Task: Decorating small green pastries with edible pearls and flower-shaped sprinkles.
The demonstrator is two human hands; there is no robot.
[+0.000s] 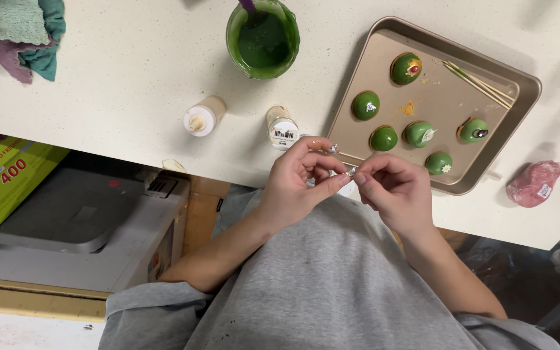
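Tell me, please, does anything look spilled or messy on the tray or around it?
Yes. Orange crumbs lie loose on the tray between the green domes. The green bowl has glaze smeared over its rim. Nothing looks broken.

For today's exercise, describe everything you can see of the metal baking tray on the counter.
The baking tray is a shallow, rectangular pan of matte, champagne-coloured metal with rounded corners and a raised rim. It lies flat, at an angle, near the counter's front edge. Six glossy green domed sweets sit on it, some with small decorations, beside orange crumbs and thin wooden skewers near the far corner. Neither hand touches it.
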